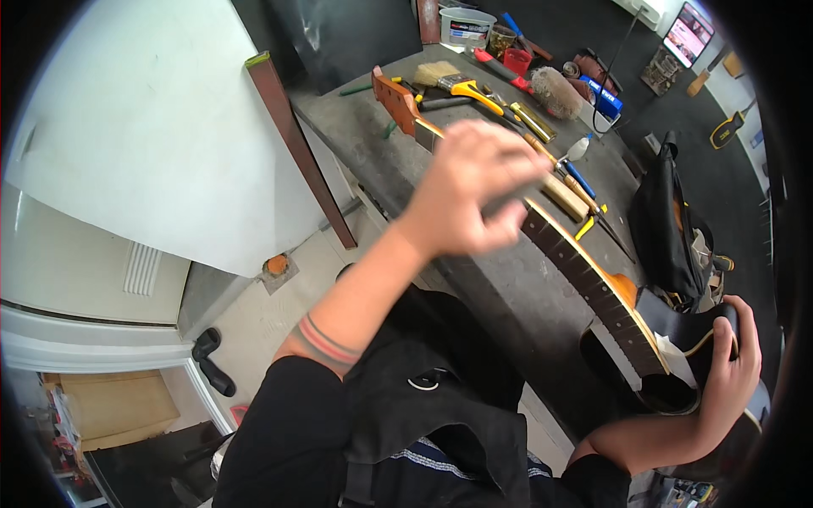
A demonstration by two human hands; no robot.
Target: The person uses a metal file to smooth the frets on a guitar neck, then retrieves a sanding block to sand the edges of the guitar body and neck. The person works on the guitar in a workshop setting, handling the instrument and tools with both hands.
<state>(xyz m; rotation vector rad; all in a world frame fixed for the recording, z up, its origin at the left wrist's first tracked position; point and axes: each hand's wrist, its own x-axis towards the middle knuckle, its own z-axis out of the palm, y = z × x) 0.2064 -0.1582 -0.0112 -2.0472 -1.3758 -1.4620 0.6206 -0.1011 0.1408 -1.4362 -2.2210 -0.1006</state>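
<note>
Left hand closed round a dark block above an acoustic guitar's neck.
The left hand (474, 190), slightly blurred, curls fingers and thumb about the dark block (513, 197), over the fretboard (578, 264). The right hand (733, 368), thumb parted from fingers, touches the body's edge; whether it grips, I cannot tell. The acoustic guitar (690, 328) lies diagonally along the tabletop (518, 292).

A printed label sits on the white tub (467, 30) at the top centre of the frame, and pale lettering runs along the blue packet (603, 97) at upper right — both too small to read surely. The phone (688, 34) screen, farther right, shows pinkish content — illegible too.
</note>
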